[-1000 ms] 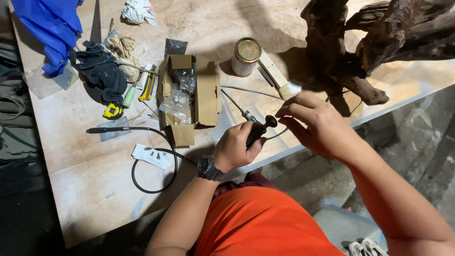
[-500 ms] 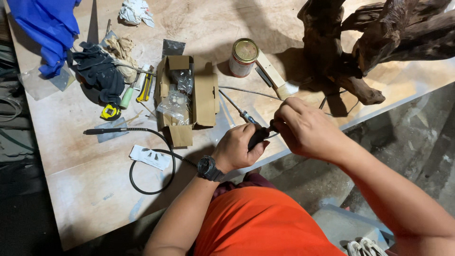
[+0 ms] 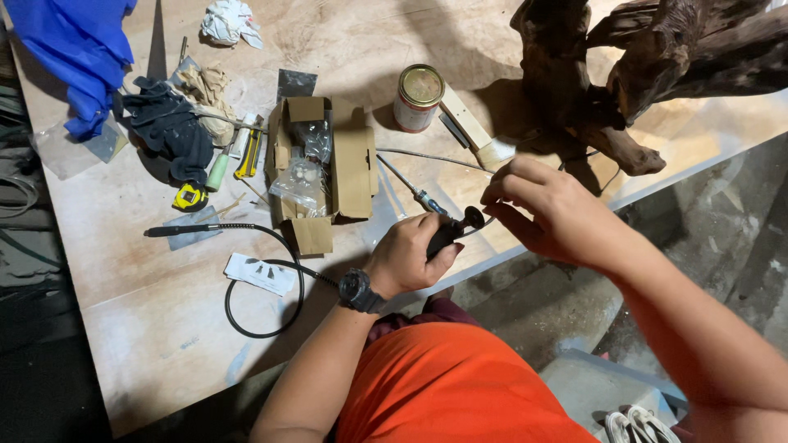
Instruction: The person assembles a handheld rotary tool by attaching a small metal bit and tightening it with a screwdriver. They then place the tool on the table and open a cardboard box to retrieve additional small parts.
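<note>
So, mid-job w/ the tool head: the left hand [image 3: 408,256] is wrapped tight round a small black rotary handpiece [image 3: 450,232], gripping it just past the tabletop [image 3: 148,328] edge, w/ a dark watch [image 3: 359,291] on that wrist. The right hand [image 3: 546,209] sits just beside it, to its right, fingers pinched narrow at the handpiece's round black tip; can't tell if they hold a bit or a collet nut, too small. Judging by that, the fitting at the tip looks under way, not finished, since both hands are on it and the tool isn't aimed at any work. Just beyond the left hand lies a thin screwdriver [image 3: 413,192], touching nothing of the hands, and further out the opened cardboard box [image 3: 349,164] w/ clear plastic bags [image 3: 302,176] of parts inside, so unpacking seems done. To the left of the left hand a black flexible shaft [image 3: 271,246] loops across the tabletop, its far end lying loose, and a small paper slip [image 3: 258,273] sits inside the loop's near side. Beyond the right hand stand a tin can [image 3: 418,97], a paintbrush [image 3: 472,131] and the big driftwood piece [image 3: 607,74], well apart from the handpiece; the wood looks untouched by the tool at this point, so that part is prob. left to do.
</note>
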